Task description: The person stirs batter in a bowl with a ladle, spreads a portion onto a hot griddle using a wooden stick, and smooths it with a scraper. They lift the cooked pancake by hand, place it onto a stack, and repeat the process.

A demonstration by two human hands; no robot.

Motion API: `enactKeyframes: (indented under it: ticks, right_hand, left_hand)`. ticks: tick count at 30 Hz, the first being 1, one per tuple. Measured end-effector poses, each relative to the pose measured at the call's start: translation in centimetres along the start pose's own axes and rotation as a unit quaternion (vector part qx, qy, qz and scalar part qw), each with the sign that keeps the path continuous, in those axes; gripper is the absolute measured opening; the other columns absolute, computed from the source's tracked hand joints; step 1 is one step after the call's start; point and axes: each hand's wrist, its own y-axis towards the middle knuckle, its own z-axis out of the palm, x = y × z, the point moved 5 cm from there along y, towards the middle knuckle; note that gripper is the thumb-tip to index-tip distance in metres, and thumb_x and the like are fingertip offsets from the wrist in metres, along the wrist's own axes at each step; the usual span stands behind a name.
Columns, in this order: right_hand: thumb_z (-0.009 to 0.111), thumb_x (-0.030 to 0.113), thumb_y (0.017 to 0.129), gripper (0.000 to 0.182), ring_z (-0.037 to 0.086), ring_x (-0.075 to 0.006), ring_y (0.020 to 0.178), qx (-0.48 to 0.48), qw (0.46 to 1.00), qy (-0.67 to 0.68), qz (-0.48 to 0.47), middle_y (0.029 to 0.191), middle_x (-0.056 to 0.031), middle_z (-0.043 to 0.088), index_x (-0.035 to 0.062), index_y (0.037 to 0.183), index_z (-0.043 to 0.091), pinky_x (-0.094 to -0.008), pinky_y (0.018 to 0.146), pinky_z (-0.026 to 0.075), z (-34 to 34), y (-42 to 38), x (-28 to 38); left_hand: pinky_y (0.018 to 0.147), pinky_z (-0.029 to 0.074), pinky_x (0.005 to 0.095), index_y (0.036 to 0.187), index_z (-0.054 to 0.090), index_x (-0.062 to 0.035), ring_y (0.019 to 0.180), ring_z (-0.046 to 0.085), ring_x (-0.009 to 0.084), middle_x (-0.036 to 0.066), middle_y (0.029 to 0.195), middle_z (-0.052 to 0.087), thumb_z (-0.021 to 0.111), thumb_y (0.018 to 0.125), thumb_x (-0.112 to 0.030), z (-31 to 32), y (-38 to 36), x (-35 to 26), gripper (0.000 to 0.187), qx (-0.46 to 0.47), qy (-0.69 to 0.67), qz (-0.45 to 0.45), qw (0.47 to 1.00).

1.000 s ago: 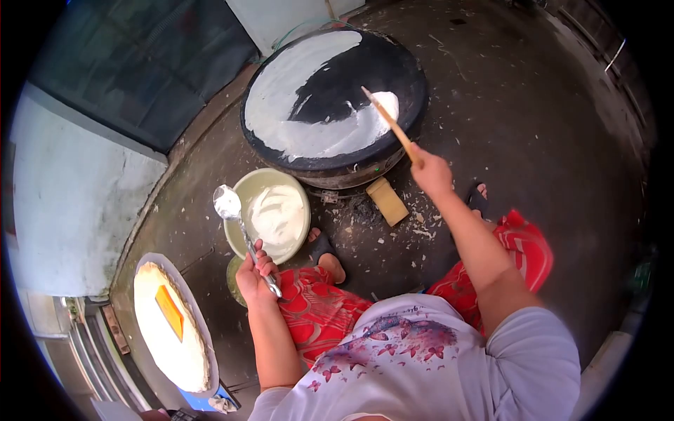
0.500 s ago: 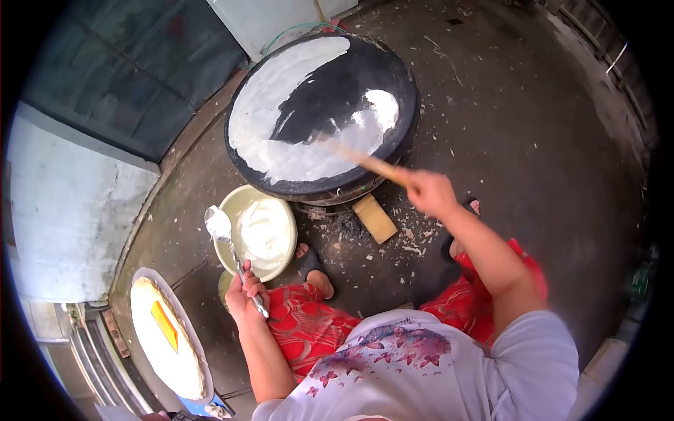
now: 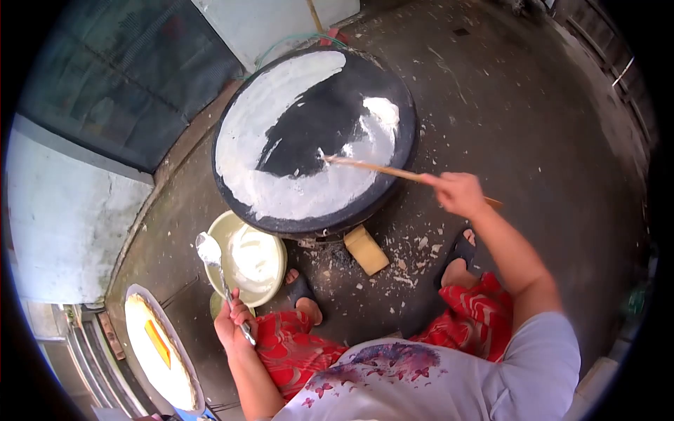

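Observation:
My right hand is closed round a thin wooden stick, whose far end touches the dark round griddle. White batter coats the griddle's left side and front, with a thicker lump at the right. In my left hand is a metal ladle, its batter-coated bowl at the left rim of a cream basin. White batter also lies inside the basin.
A yellow block lies on the floor before the griddle, among pale scraps. At the lower left a round tray holds a pale stack with an orange strip on top. A wall stands at the left.
My right hand and the stick have moved, and the stick now lies more level in view. The griddle and basin appear lower in view. Bare dark surface shows where the stick's tip passes.

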Motion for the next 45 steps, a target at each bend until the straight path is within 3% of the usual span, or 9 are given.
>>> enactKeyframes:
  ticks: [5, 9, 13, 17, 23, 34, 39, 43, 45]
  right_hand:
    - [0.053, 0.008, 0.07, 0.043, 0.056, -0.023, 0.062, -0.067, 0.989, -0.118, 0.053, 0.064, -0.0044, 0.051, 0.0251, 0.109, 0.057, -0.0365, 0.053, 0.046, 0.5, 6.0, -6.5]
    - [0.052, 0.012, 0.071, 0.042, 0.057, -0.0275, 0.069, -0.014, 0.975, 0.08, 0.207, 0.074, -0.0066, 0.059, 0.0276, 0.11, 0.057, -0.0362, 0.062, 0.047, 2.9, 10.7, -5.9]
    - [0.054, 0.007, 0.067, 0.049, 0.055, -0.0233, 0.058, -0.027, 0.999, 0.03, 0.008, 0.063, -0.0036, 0.053, 0.0319, 0.109, 0.058, -0.0352, 0.053, 0.046, 1.8, 6.8, -9.0]
    - [0.053, 0.009, 0.071, 0.049, 0.057, -0.0244, 0.064, -0.048, 0.989, -0.128, 0.05, 0.068, -0.0043, 0.053, 0.0315, 0.115, 0.053, -0.0361, 0.055, 0.047, 2.5, 12.5, -10.9]
    - [0.049, 0.007, 0.075, 0.044, 0.057, -0.0293, 0.078, -0.027, 0.989, 0.124, 0.076, 0.082, -0.0089, 0.058, 0.0306, 0.112, 0.055, -0.0404, 0.067, 0.046, 5.0, 15.0, -8.5]
    - [0.042, 0.007, 0.081, 0.046, 0.056, -0.0282, 0.087, 0.003, 0.98, -0.14, 0.139, 0.096, -0.0098, 0.051, 0.0286, 0.122, 0.044, -0.0385, 0.074, 0.046, 8.6, 23.7, -11.7]
    - [0.041, 0.007, 0.078, 0.038, 0.055, -0.0346, 0.091, -0.035, 0.962, 0.148, 0.228, 0.099, -0.019, 0.058, 0.0136, 0.113, 0.052, -0.0405, 0.078, 0.044, 6.6, 25.1, -8.4]
    - [0.04, 0.009, 0.082, 0.033, 0.06, -0.0307, 0.076, -0.055, 0.967, 0.038, 0.246, 0.085, -0.0179, 0.062, 0.0113, 0.111, 0.055, -0.0363, 0.064, 0.047, 5.4, 18.5, -8.8]
    - [0.041, 0.014, 0.086, 0.03, 0.056, -0.0167, 0.056, 0.083, 0.843, 0.362, 0.389, 0.068, -0.0097, 0.059, 0.013, 0.111, 0.056, -0.029, 0.047, 0.043, 5.9, 16.2, -6.6]
  left_hand:
    - [0.038, 0.034, 0.0195, 0.105, 0.047, 0.0102, 0.047, 0.041, 0.0094, 0.007, 0.067, 0.049, 0.032, 0.091, -0.017, 0.8, 0.7, 0.7, 0.034, -0.011, 0.004, 0.015, 1.0]
    - [0.039, 0.035, 0.0197, 0.106, 0.047, 0.0101, 0.047, 0.041, 0.0098, 0.006, 0.066, 0.048, 0.033, 0.091, -0.017, 1.7, 1.4, 1.3, 0.034, -0.032, -0.014, 0.008, 0.999]
    - [0.037, 0.034, 0.0194, 0.105, 0.048, 0.0091, 0.046, 0.041, 0.0095, 0.005, 0.065, 0.047, 0.033, 0.092, -0.018, 2.3, 1.7, 1.7, 0.034, -0.035, -0.01, -0.008, 0.999]
    - [0.037, 0.034, 0.0194, 0.104, 0.049, 0.0091, 0.047, 0.041, 0.0094, 0.006, 0.065, 0.048, 0.033, 0.091, -0.018, 3.0, 2.2, 2.0, 0.034, -0.043, -0.002, 0.005, 0.999]
    - [0.037, 0.035, 0.0196, 0.105, 0.049, 0.0097, 0.047, 0.042, 0.0092, 0.006, 0.066, 0.049, 0.033, 0.092, -0.02, 3.1, 2.5, 1.8, 0.036, -0.054, -0.037, -0.005, 0.998]
    - [0.037, 0.034, 0.02, 0.106, 0.048, 0.0089, 0.047, 0.041, 0.0096, 0.005, 0.066, 0.048, 0.036, 0.09, -0.018, 3.7, 2.6, 1.8, 0.034, -0.044, -0.034, 0.0, 0.998]
    - [0.038, 0.034, 0.0204, 0.107, 0.048, 0.0091, 0.048, 0.041, 0.01, 0.006, 0.066, 0.048, 0.036, 0.09, -0.018, 3.9, 2.1, 2.3, 0.034, -0.036, -0.046, -0.023, 0.998]
    - [0.038, 0.034, 0.0204, 0.107, 0.048, 0.009, 0.048, 0.041, 0.0102, 0.006, 0.066, 0.048, 0.036, 0.09, -0.017, 3.3, 1.8, 1.8, 0.033, -0.024, -0.034, -0.022, 0.999]
    - [0.038, 0.034, 0.0205, 0.107, 0.048, 0.0089, 0.048, 0.041, 0.0101, 0.006, 0.065, 0.048, 0.036, 0.09, -0.017, 3.4, 1.7, 1.8, 0.033, -0.015, -0.034, -0.023, 0.999]
